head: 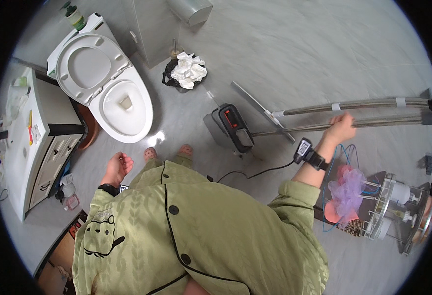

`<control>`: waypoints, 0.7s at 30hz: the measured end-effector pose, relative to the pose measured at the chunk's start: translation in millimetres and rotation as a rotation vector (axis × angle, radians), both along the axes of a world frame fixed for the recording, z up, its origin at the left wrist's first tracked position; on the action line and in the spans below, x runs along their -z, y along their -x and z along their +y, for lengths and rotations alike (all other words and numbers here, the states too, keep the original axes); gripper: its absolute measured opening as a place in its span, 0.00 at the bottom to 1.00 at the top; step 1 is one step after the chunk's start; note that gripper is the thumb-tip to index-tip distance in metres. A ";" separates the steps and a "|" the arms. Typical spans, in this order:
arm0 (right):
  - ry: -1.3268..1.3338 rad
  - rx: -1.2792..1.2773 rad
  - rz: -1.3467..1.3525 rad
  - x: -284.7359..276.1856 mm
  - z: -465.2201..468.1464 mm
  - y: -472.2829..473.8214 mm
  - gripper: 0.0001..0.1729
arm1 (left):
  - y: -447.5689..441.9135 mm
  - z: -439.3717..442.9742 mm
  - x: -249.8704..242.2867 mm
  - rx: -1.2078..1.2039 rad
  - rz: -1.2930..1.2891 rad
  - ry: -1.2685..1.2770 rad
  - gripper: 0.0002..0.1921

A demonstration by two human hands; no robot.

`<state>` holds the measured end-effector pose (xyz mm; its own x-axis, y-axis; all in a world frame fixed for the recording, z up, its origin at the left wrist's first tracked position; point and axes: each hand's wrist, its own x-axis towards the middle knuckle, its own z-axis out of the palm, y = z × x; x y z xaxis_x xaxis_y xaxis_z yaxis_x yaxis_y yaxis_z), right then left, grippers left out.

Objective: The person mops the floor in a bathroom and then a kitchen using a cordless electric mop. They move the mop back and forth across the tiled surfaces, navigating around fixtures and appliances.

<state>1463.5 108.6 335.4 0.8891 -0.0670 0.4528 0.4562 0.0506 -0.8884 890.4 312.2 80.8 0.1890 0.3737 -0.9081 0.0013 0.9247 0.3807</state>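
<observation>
My right hand (340, 128) is at the lower of two long metal poles on the right, its fingers curled around this mop handle (304, 128). The handle runs left to a grey and black mop bucket (228, 127) with red parts inside. Just above lies the second pole (308, 109), joined to a long floor squeegee (251, 99). My left hand (119, 167) hangs in front of my body at the left, empty, with loosely bent fingers. Each wrist wears a black strap; a cable trails from the right wrist device (303, 149).
A toilet (136, 121) with raised lid stands ahead left, near a black-bagged bin (168, 73) full of white tissue. On the left is a vanity cabinet (59, 155). A wire rack (385, 206) with bottles and a purple bath puff (346, 190) is at right.
</observation>
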 end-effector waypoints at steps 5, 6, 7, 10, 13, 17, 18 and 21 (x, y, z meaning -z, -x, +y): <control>0.011 0.078 0.109 71.2 -30.3 2.4 0.13 | 8.6 -0.7 0.4 -0.052 0.009 -0.009 0.10; -0.026 0.064 0.139 90.5 -37.9 8.7 0.13 | 10.2 -0.5 1.1 -0.050 -0.016 -0.004 0.10; -0.069 0.083 0.237 106.0 -39.7 9.5 0.13 | 11.4 0.4 1.6 -0.063 -0.034 -0.009 0.10; -0.017 -0.093 0.233 123.3 -52.6 1.7 0.11 | 14.2 2.0 -0.9 -0.086 -0.066 -0.021 0.11; -0.044 -0.117 0.346 100.7 -62.3 -5.2 0.10 | 12.6 8.7 -3.3 -0.072 -0.075 -0.043 0.11; -0.046 -0.094 0.256 2.5 -82.4 -4.4 0.11 | 13.4 11.2 1.7 -0.075 -0.103 -0.034 0.11; -0.020 -0.134 0.210 -30.1 -87.0 -2.9 0.12 | 14.0 11.5 4.2 -0.075 -0.124 -0.032 0.11; -0.002 -0.171 0.187 -137.5 -96.5 1.8 0.16 | 14.3 11.7 12.3 -0.090 -0.147 -0.019 0.11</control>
<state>1461.7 12.1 472.9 0.9558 0.0910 0.2797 0.2689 0.1150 -0.9563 876.1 323.9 68.5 0.2844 0.4118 -0.8657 -0.1378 0.9112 0.3882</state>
